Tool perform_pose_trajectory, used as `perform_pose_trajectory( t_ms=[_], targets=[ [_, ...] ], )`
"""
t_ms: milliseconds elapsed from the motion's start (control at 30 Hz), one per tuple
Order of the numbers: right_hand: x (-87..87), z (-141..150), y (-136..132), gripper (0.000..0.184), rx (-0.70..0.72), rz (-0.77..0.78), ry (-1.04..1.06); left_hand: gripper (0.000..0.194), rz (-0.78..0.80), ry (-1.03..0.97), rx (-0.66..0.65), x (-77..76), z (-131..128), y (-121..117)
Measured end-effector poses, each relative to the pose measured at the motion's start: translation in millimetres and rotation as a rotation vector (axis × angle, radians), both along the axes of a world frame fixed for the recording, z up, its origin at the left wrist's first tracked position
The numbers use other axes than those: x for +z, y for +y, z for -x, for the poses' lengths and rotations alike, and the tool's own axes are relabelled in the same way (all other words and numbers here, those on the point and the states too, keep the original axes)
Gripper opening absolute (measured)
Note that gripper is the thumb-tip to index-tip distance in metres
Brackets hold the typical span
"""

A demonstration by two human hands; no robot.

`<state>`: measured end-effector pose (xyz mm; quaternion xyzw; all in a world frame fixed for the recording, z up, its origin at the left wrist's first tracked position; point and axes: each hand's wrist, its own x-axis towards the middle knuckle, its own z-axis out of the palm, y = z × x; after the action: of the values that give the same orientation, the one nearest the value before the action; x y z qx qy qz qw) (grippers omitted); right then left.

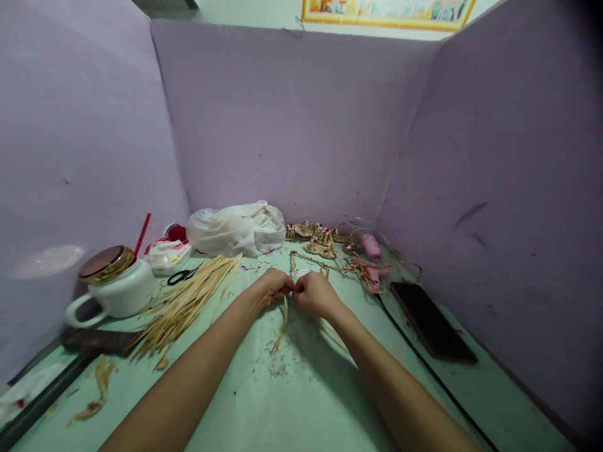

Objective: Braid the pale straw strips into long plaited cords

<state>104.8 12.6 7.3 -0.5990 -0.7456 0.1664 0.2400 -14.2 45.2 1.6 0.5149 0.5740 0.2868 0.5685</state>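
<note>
Over the middle of the green tabletop, my left hand (273, 286) and my right hand (315, 294) meet with fingertips pinched together. Between them they grip a thin straw strand (284, 323), whose loose end hangs below my left fingers. More pale strands (333, 334) trail under my right wrist. The exact spot where the fingers hold is too small to make out. Just beyond the hands lies a twisted straw cord (311, 257). To the left of my left arm is a bundle of dry, flat straw strips (188, 304).
On the left stand a white mug (125, 292) with a lidded jar on top, black scissors (181, 275) and a dark-handled tool (94, 342). Behind are a white plastic bag (238, 229), woven straw pieces (320, 249) and pink spools (372, 247). A phone (431, 320) and black cable lie right. Purple panels enclose three sides.
</note>
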Motion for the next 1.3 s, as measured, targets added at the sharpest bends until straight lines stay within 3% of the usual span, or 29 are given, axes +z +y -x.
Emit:
perform_pose_trajectory(
  t_ms=[133, 267, 333, 433, 567, 767, 867, 1033, 1167, 1233, 1300],
  targets=[
    [-4.5, -14.1, 14.1, 0.014, 0.049, 0.165, 0.197, 0.016, 0.025, 0.005, -0.108, -4.9, 7.3, 4.4],
    [-8.6, -21.3, 24.5, 0.010, -0.202, 0.206, 0.579, 0.012, 0.078, -0.017, -0.144, -7.6, 11.2, 8.3],
    [-9.6, -16.6, 21.8, 0.004, -0.228, 0.342, 0.748, 0.011, 0.075, -0.026, -0.155, -8.1, 11.7, 8.9],
    [-9.0, -5.2, 11.6, 0.008, -0.162, 0.553, 0.910, 0.011, 0.055, -0.036, -0.185, -8.8, 12.3, 8.8],
    [-9.4, 3.9, 3.4, 0.013, -0.183, 0.617, 0.941, 0.008, 0.010, 0.002, -0.199, -7.4, 12.2, 5.9],
    [-22.8, 4.5, 10.0, 0.015, -0.225, 0.448, 0.773, 0.007, -0.128, 0.166, -0.153, 1.8, 5.9, -2.4],
    [-29.2, 4.3, 13.6, 0.011, -0.257, 0.400, 0.745, 0.008, -0.189, 0.304, -0.191, 4.9, 6.9, -1.3],
    [-31.4, 6.3, 13.1, 0.008, -0.252, 0.407, 0.799, 0.007, -0.281, 0.514, -0.195, 17.1, 8.0, -7.0],
    [-31.6, 5.9, 13.0, 0.007, -0.242, 0.459, 0.876, 0.008, -0.303, 0.630, -0.157, 24.5, -7.8, -23.1],
    [-33.3, 4.2, 14.3, 0.009, -0.221, 0.462, 0.916, 0.011, -0.354, 0.638, -0.094, 23.0, -17.7, -30.5],
    [-35.5, 2.2, 15.9, 0.012, -0.178, 0.458, 0.934, 0.016, -0.329, 0.496, -0.076, 21.2, -24.0, -35.1]
  ],
)
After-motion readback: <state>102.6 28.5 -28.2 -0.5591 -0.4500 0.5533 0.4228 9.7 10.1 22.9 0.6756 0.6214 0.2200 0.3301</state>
